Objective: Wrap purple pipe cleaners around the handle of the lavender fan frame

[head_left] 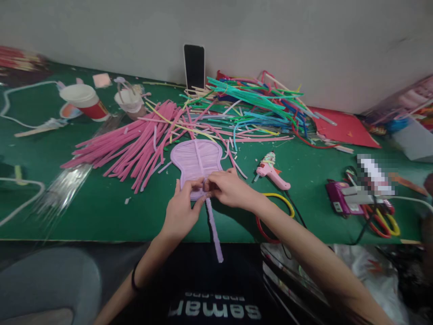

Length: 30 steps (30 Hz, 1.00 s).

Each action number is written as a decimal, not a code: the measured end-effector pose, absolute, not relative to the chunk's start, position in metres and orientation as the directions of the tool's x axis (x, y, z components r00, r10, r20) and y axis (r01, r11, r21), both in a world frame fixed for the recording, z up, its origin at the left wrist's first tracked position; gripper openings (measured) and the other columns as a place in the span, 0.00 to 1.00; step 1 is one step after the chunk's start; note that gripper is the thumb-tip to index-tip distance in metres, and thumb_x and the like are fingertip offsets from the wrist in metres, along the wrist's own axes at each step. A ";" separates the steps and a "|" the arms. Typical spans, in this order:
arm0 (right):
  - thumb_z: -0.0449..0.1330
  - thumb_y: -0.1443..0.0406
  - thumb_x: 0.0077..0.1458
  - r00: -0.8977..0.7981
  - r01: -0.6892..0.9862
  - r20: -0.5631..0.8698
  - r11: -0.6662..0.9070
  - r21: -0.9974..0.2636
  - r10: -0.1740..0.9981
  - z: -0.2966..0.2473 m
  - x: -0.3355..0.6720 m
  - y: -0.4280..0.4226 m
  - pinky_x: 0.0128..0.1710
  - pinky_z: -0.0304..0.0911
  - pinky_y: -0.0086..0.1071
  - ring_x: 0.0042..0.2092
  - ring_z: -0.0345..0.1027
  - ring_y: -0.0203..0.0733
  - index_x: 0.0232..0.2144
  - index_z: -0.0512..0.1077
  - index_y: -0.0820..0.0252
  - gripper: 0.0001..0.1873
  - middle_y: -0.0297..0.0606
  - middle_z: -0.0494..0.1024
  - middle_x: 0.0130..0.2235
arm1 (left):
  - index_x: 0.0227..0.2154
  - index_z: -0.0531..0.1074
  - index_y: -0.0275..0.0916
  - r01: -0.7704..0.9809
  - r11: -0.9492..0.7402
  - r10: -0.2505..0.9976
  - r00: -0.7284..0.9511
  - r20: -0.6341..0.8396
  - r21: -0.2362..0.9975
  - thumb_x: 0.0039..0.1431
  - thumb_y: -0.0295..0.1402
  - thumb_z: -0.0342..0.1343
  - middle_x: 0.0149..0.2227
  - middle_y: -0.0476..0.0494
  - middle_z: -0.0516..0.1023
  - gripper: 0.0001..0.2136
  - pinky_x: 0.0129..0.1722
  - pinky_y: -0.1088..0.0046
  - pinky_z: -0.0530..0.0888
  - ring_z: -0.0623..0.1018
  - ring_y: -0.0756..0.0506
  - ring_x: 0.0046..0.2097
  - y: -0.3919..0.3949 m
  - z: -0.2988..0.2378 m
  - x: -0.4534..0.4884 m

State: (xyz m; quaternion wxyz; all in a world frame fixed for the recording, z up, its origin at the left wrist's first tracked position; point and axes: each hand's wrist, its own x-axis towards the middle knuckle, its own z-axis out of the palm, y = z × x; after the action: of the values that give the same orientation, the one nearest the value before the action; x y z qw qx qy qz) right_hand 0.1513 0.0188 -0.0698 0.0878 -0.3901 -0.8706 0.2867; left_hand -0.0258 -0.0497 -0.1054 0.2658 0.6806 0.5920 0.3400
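Observation:
A lilac fan-shaped piece made of pipe cleaners [196, 160] lies on the green table [101, 212], with a lilac stem [214, 230] hanging from its near end over the table edge. My left hand [182, 210] pinches the lower edge of the piece, fingers closed on it. My right hand [227, 187] pinches the same spot from the right, fingertips meeting the left hand's where the stem joins.
A heap of pink pipe cleaners [128, 146] lies left of the piece, mixed coloured ones [250, 108] behind. A pink glue gun [272, 174], its cord, scissors [382, 219], a purple box [338, 201], a red-banded cup [84, 101], a phone [194, 67] against the wall.

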 end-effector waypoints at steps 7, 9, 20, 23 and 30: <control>0.59 0.78 0.54 -0.715 0.605 -0.072 0.564 -0.561 0.696 -0.065 0.151 0.023 0.42 0.43 0.37 0.44 0.72 0.43 0.34 0.74 0.60 0.10 0.35 0.82 0.38 | 0.43 0.68 0.44 0.643 -0.220 0.973 0.096 0.208 0.734 0.62 0.28 0.57 0.52 0.46 0.82 0.08 0.71 0.44 0.54 0.82 0.41 0.54 -0.049 -0.110 -0.027; 0.61 0.73 0.58 -0.695 0.618 -0.039 0.568 -0.543 0.718 -0.065 0.154 0.018 0.44 0.44 0.38 0.45 0.72 0.43 0.36 0.73 0.60 0.05 0.36 0.82 0.40 | 0.43 0.69 0.44 0.644 -0.244 0.968 0.120 0.220 0.725 0.64 0.29 0.56 0.55 0.45 0.81 0.07 0.71 0.43 0.53 0.81 0.40 0.55 -0.049 -0.110 -0.028; 0.56 0.66 0.65 -0.563 0.812 0.014 0.556 -0.178 0.827 -0.075 0.140 -0.019 0.43 0.52 0.42 0.45 0.68 0.52 0.37 0.75 0.65 0.09 0.47 0.80 0.39 | 0.49 0.78 0.43 0.688 -0.363 0.929 0.218 0.299 0.629 0.67 0.29 0.53 0.59 0.39 0.78 0.12 0.69 0.39 0.55 0.77 0.39 0.60 -0.048 -0.116 -0.032; 0.58 0.66 0.62 -0.608 0.772 0.025 0.598 -0.216 0.793 -0.078 0.142 -0.013 0.43 0.56 0.41 0.45 0.68 0.52 0.36 0.74 0.65 0.07 0.47 0.79 0.38 | 0.48 0.79 0.43 0.692 -0.346 0.936 0.206 0.287 0.633 0.66 0.29 0.54 0.58 0.39 0.78 0.12 0.69 0.39 0.56 0.78 0.38 0.59 -0.048 -0.116 -0.030; 0.60 0.68 0.60 -0.743 0.565 0.077 0.684 -0.461 0.665 -0.076 0.156 0.011 0.46 0.64 0.38 0.42 0.69 0.46 0.35 0.72 0.63 0.02 0.44 0.78 0.37 | 0.48 0.78 0.41 0.679 -0.381 0.919 0.207 0.335 0.628 0.67 0.29 0.54 0.56 0.38 0.80 0.11 0.67 0.38 0.59 0.79 0.38 0.57 -0.049 -0.117 -0.031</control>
State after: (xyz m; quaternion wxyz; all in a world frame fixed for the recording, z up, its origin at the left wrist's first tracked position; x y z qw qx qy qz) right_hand 0.1561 0.0113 -0.0757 0.1200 -0.3380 -0.9098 0.2090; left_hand -0.0314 -0.0487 -0.1170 0.1752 0.7568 0.5279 0.3434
